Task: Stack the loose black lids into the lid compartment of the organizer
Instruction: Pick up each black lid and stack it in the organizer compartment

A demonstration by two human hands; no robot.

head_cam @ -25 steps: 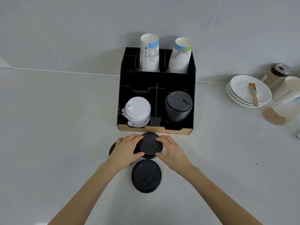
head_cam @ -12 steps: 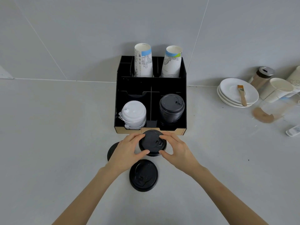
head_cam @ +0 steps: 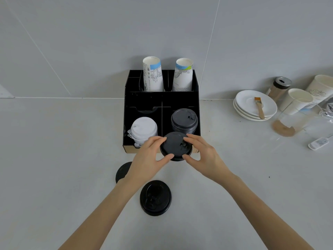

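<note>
A black organizer (head_cam: 142, 103) stands against the wall. Its front right compartment holds a stack of black lids (head_cam: 183, 120); the front left one holds white lids (head_cam: 143, 129). I hold a black lid (head_cam: 173, 145) between both hands, lifted over the organizer's front edge, just in front of the black stack. My left hand (head_cam: 149, 159) grips its left rim and my right hand (head_cam: 201, 156) its right rim. A loose black lid (head_cam: 155, 197) lies on the counter between my forearms. Another black lid (head_cam: 122, 171) lies partly hidden under my left wrist.
Two upright paper cups (head_cam: 153, 76) fill the organizer's rear slots. At the right stand stacked white saucers (head_cam: 255, 105) with a brush, a shaker jar (head_cam: 280, 87), paper cups (head_cam: 297, 100), a clear cup lying down (head_cam: 290, 121) and a small white device (head_cam: 318, 142).
Both hands have lifted the held black lid off the counter and carried it up toward the organizer's front right compartment. The two other loose lids have stayed put.
</note>
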